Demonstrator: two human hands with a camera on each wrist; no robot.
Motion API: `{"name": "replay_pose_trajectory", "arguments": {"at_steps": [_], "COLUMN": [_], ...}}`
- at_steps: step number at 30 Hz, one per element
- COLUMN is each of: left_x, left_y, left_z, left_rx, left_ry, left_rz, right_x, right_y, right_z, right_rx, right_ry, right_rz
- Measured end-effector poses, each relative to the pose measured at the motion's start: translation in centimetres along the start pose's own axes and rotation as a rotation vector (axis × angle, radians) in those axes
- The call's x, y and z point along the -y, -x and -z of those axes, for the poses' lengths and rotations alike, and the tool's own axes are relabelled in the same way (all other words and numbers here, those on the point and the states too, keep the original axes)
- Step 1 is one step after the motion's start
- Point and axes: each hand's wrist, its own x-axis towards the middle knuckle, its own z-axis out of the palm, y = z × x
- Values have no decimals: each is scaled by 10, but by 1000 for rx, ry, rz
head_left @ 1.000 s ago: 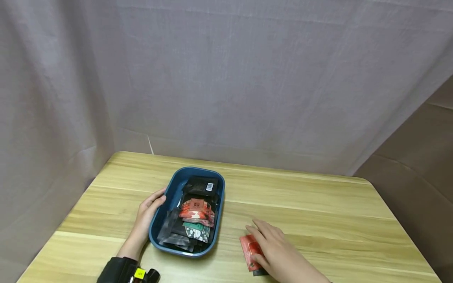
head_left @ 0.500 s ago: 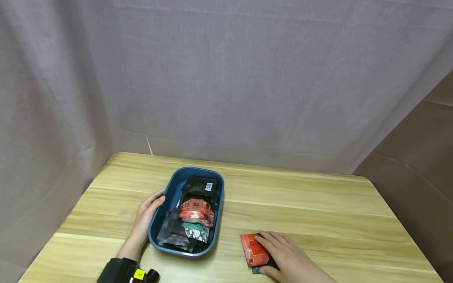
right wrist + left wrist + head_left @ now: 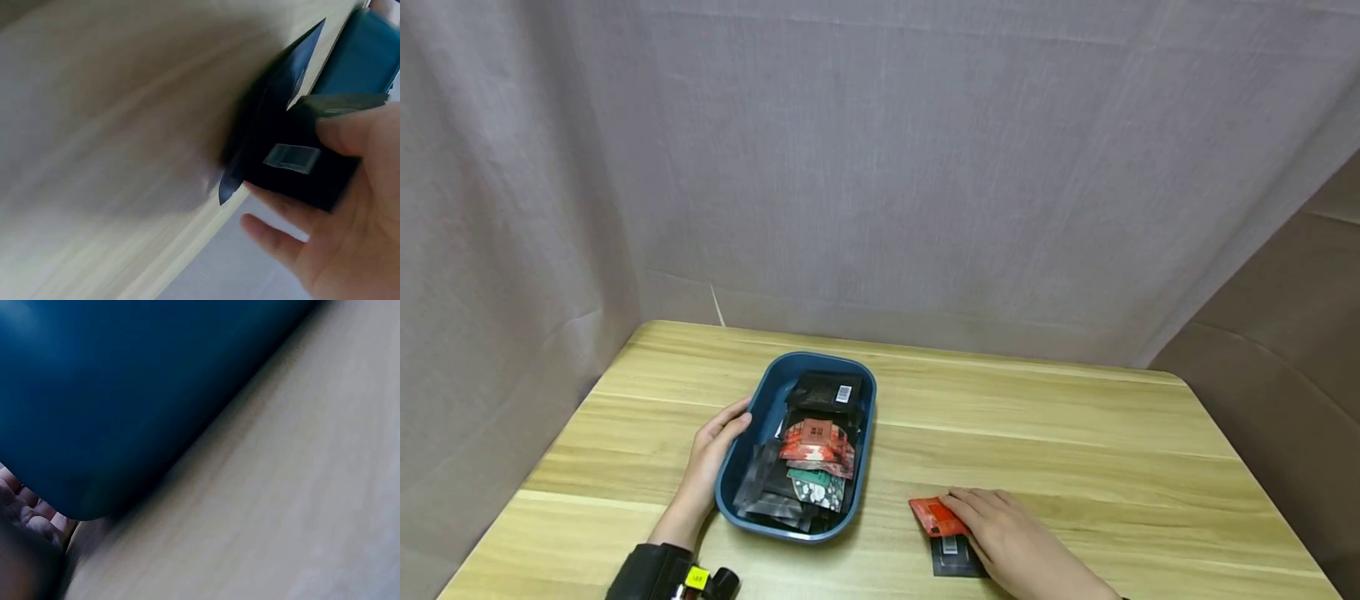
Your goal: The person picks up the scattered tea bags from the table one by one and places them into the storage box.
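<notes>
A dark blue plastic bin [image 3: 724, 467] holds several flat packets, black, red-orange and green-white. My left hand [image 3: 706, 454] rests against the bin's left side, its fingers along the outer wall; the left wrist view shows part of the hand [image 3: 34, 512] beside the bin's corner. To the right of the bin, my right hand [image 3: 1000, 533] grips a red-orange packet [image 3: 936, 517], tilted up off the table. Below it lies a black packet [image 3: 951, 567] with a small barcode label. In the right wrist view, thumb and fingers pinch the packet's dark back [image 3: 312, 181], above another dark packet [image 3: 262, 119].
Everything stands on a wood-grain table [image 3: 1075, 433] with rounded far corners. A grey cloth [image 3: 887, 167] hangs behind and to the left, and a brown surface [image 3: 1285, 358] lies beyond the right edge. A black strapped device [image 3: 651, 575] sits on the left wrist.
My right hand has drawn back toward the right and now grips the red-orange packet, tilting it up and uncovering more of the black packet underneath. The left hand and bin stay in place.
</notes>
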Motion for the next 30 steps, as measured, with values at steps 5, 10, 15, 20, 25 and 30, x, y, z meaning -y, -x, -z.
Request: {"name": "replay_pose_trajectory", "arguments": {"at_steps": [5,10,15,20,25,30], "left_x": [-1,-1,0,2,3,3], "left_y": [0,1,0,1,0,-2], "left_z": [0,-1,-2,-2,-2,-2], "left_rx": [4,-8,-5,-22,-17,-15], "left_ry": [-7,2,22,31,30,23], "left_rz": [0,0,-27,-28,-46,-44], "right_x": [0,0,1,4,8,13], "right_y": [-10,-25,-43,-63,-87,-116], "right_z": [7,14,25,37,49,65], "right_rx": [-110,-311,-449,-485,-467,-392], "right_ry": [-6,19,1,-4,43,136], "right_rz": [55,183,300,353,387,467]}}
